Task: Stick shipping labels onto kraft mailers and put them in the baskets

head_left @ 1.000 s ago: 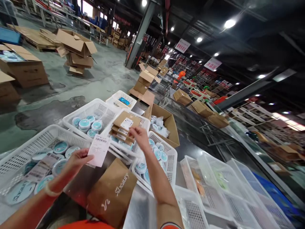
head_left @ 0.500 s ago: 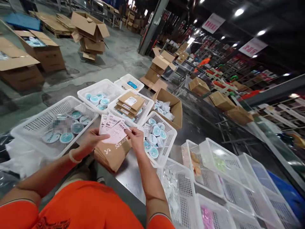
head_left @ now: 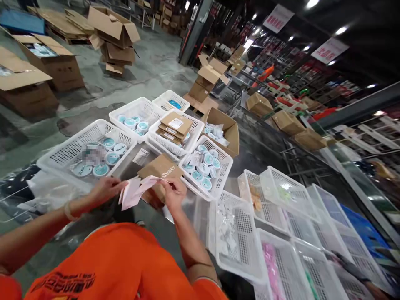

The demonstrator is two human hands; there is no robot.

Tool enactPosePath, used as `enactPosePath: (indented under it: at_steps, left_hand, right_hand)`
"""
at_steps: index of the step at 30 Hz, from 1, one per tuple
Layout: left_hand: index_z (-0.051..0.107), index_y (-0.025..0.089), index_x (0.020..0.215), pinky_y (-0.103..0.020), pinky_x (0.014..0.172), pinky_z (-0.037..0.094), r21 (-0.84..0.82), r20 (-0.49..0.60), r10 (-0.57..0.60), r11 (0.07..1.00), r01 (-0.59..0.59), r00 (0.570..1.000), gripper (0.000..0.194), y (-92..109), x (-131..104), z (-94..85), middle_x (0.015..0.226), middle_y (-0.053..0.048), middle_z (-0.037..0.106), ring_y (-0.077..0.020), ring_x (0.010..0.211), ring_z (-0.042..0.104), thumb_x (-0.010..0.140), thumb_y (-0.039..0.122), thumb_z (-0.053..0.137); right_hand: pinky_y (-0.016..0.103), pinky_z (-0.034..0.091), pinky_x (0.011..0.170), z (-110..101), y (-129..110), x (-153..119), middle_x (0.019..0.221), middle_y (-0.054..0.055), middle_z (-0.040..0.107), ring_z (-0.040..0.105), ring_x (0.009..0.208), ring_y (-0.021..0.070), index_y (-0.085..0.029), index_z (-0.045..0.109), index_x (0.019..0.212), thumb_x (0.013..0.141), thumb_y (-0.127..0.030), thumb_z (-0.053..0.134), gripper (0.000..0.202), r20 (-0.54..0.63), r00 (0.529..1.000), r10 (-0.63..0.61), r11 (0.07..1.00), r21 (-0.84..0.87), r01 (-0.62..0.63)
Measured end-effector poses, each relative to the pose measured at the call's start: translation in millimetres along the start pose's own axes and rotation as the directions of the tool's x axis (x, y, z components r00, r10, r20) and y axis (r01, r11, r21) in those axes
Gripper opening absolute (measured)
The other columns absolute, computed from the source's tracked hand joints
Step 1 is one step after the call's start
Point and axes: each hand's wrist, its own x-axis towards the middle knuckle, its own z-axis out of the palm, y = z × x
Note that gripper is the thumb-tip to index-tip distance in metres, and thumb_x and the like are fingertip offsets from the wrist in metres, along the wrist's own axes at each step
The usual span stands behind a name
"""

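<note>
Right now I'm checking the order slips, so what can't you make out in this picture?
- Print on the paper slips, head view: angled away, too small.
- A paper in the left basket: blurred out.
- Left hand fingertips: behind the slips.
- Pink items in a right basket: too small.

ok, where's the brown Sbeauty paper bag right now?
In the head view the brown paper bag lies on the metal table, just beyond the right hand, between the two white baskets of round tins.
</note>
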Motion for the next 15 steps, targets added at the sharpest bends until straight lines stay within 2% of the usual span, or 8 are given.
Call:
enactPosePath:
  at_steps: [1,2,3,5,7,9,11,15]
  left_hand:
    - [0.072,0.021,0.070,-0.030,0.057,0.047,0.034,-0.104,0.139,0.990,-0.136,0.985,0.054,3.7,1.9,-4.3,0.065,-0.007,0.068,-0.0209,0.060,0.060,0.075,0.073,0.079]
    - [0.076,0.021,0.080,-0.032,0.068,0.054,0.050,-0.161,0.247,0.969,-0.242,0.955,0.047,7.4,4.0,-6.4,0.078,-0.008,0.074,-0.0242,0.073,0.067,0.073,0.066,0.083]
    - [0.078,0.021,0.090,-0.035,0.079,0.058,0.047,-0.169,0.314,0.949,-0.311,0.934,0.045,10.8,5.8,-6.2,0.090,-0.009,0.078,-0.0275,0.085,0.071,0.070,0.061,0.086]
    - [0.081,0.021,0.098,-0.041,0.096,0.060,0.012,-0.081,0.367,0.930,-0.367,0.927,0.048,15.9,6.6,-0.1,0.106,-0.011,0.081,-0.0327,0.102,0.074,0.066,0.055,0.089]
    - [0.084,0.021,0.100,-0.044,0.107,0.057,-0.059,0.042,0.407,0.913,-0.404,0.913,0.045,20.5,3.5,9.5,0.116,-0.013,0.082,-0.0351,0.113,0.074,0.069,0.052,0.092]
    - [0.087,0.020,0.098,-0.043,0.109,0.056,-0.162,0.118,0.455,0.886,-0.435,0.883,0.039,26.6,-1.7,17.5,0.119,-0.015,0.083,-0.0357,0.116,0.075,0.075,0.051,0.090]
    - [0.089,0.019,0.092,-0.042,0.102,0.058,-0.240,0.139,0.476,0.867,-0.437,0.868,0.036,33.7,-5.6,21.7,0.110,-0.014,0.085,-0.0351,0.107,0.076,0.079,0.053,0.086]
    - [0.089,0.021,0.081,-0.040,0.091,0.059,-0.252,0.161,0.500,0.855,-0.454,0.851,0.036,40.6,-3.9,25.0,0.085,-0.011,0.083,-0.0323,0.088,0.076,0.085,0.055,0.078]
  right_hand:
    - [0.030,0.053,0.062,4.6,-2.2,-7.7,0.070,0.002,0.076,0.067,0.064,0.0173,-0.021,0.080,0.077,0.098,-0.042,0.081,0.030,-0.017,1.000,-0.017,1.000,-0.024,0.016]
    - [0.031,0.056,0.064,8.6,-4.1,-15.1,0.072,0.002,0.077,0.069,0.066,0.0181,-0.021,0.080,0.078,0.098,-0.041,0.081,0.029,-0.039,0.998,-0.047,0.998,-0.049,0.046]
    - [0.032,0.058,0.066,11.9,-5.4,-22.5,0.075,0.003,0.078,0.072,0.068,0.0192,-0.022,0.081,0.079,0.099,-0.040,0.080,0.027,-0.058,0.994,-0.091,0.993,-0.074,0.087]
    - [0.037,0.063,0.072,16.9,-6.1,-37.1,0.082,0.005,0.081,0.077,0.077,0.0223,-0.025,0.082,0.083,0.102,-0.036,0.074,0.024,-0.057,0.980,-0.191,0.976,-0.122,0.183]
    - [0.043,0.066,0.079,20.6,-4.5,-51.3,0.086,0.007,0.081,0.079,0.084,0.0255,-0.028,0.084,0.087,0.104,-0.036,0.066,0.026,-0.009,0.967,-0.256,0.953,-0.172,0.251]
    - [0.048,0.068,0.083,24.1,-2.3,-63.3,0.087,0.008,0.080,0.080,0.088,0.0279,-0.031,0.085,0.088,0.104,-0.039,0.060,0.031,0.046,0.968,-0.248,0.937,-0.242,0.252]
    - [0.052,0.069,0.086,27.3,-1.3,-71.3,0.087,0.009,0.080,0.081,0.090,0.0298,-0.032,0.085,0.090,0.104,-0.041,0.058,0.032,0.066,0.975,-0.212,0.924,-0.312,0.222]
    - [0.054,0.068,0.095,28.4,-4.4,-75.6,0.102,0.010,0.084,0.080,0.102,0.0326,-0.032,0.087,0.103,0.099,-0.046,0.071,0.022,0.038,0.985,-0.169,0.902,-0.397,0.170]
